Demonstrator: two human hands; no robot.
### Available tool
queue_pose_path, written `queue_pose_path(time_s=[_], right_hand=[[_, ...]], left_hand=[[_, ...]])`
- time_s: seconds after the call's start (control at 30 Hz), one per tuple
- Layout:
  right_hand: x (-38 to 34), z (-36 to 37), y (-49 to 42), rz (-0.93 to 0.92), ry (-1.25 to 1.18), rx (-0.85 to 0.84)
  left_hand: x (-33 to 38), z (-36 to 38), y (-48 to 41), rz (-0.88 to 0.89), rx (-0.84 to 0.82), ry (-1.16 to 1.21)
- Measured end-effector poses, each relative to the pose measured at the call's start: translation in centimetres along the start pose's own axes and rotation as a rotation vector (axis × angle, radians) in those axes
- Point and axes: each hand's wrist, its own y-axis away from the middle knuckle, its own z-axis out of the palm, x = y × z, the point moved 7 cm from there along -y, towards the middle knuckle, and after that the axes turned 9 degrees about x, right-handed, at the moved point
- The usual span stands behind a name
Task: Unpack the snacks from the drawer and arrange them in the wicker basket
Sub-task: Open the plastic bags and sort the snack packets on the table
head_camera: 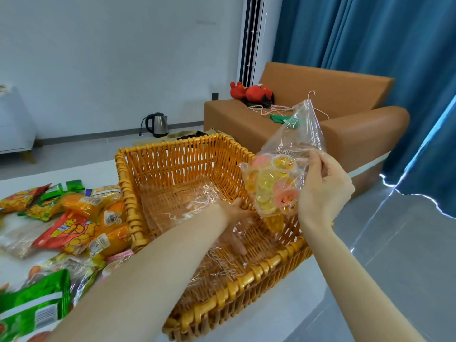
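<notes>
Over the wicker basket's (172, 166) 3 o'clock rim, right hand (323, 191) pinches the jelly-cup bag (278, 183), cups at 9 o'clock of its fingers (314, 159); left hand (234, 218) lies flat-fingered on clear plastic (197, 196) inside.

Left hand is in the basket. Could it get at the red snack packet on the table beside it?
Probably yes. The left hand lies flat on clear plastic in the wicker basket, holding nothing, and the red snack packet lies uncovered near its left wall; only that wall stands between.

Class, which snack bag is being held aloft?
The clear bag of jelly cups, pinched by the right hand; the other packets lie left of the basket.
</notes>
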Motion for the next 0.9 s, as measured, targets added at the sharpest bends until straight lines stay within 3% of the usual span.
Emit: queue_pose_path(time_s=[0.23, 0.4, 0.5, 0.7, 0.9], right_hand=[[0.2, 0.5, 0.2, -0.019, 0.024, 0.019], [0.5, 0.9, 0.8, -0.016, 0.031, -0.001], [0.6, 1.0, 1.0, -0.014, 0.029, -0.019], [0.7, 0.9, 0.9, -0.019, 0.029, -0.034], [0.9, 0.7, 0.8, -0.018, 0.029, -0.017]], left_hand=[[-0.6, 0.4, -1.3, 0.005, 0.057, 0.048], [0.7, 0.1, 0.2, 0.158, 0.060, 0.129], [-0.3, 0.0, 0.9, 0.006, 0.028, 0.267], [-0.1, -0.1, 0.1, -0.015, 0.012, 0.235], [-0.1, 0.2, -1.3, 0.079, 0.112, 0.109]])
